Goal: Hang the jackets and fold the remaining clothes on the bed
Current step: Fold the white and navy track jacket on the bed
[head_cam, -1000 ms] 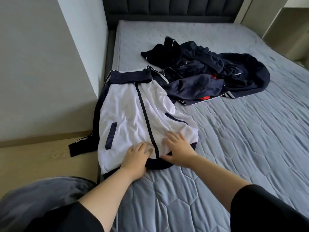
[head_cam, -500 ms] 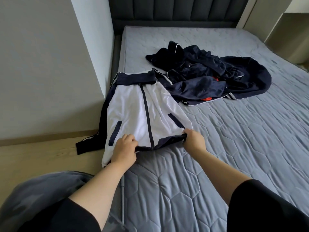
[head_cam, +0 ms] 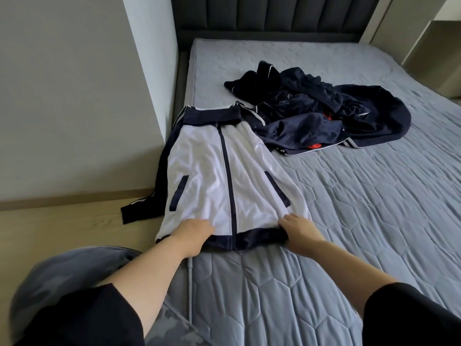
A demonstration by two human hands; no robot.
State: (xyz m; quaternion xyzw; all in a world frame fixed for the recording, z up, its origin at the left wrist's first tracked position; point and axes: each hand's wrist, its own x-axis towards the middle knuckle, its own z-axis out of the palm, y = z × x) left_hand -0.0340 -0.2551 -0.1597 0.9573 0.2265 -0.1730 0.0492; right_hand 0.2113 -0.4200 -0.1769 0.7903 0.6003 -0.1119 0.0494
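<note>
Far left, the jacket's navy sleeve (head_cam: 138, 209) hangs off the bed's edge over the wood floor (head_cam: 50, 228). Now the left hand (head_cam: 193, 233): it's down on the jacket's hem, fingers (head_cam: 207, 225) curled close together and pinching the white cloth, which puckers around them. The jacket (head_cam: 207, 171) itself lies front up along the left side of the bed (head_cam: 374, 208), zipped, collar toward the headboard (head_cam: 274, 16), navy hem nearest the person. Over to the right hand (head_cam: 300, 231), on the hem's other corner, fingers (head_cam: 287, 218) pressed together on top of the cloth; gripping or only pressing, I can't tell. Beyond, further right, a pile (head_cam: 311, 113) of dark clothes sits mid-bed, touching the jacket's shoulder.
</note>
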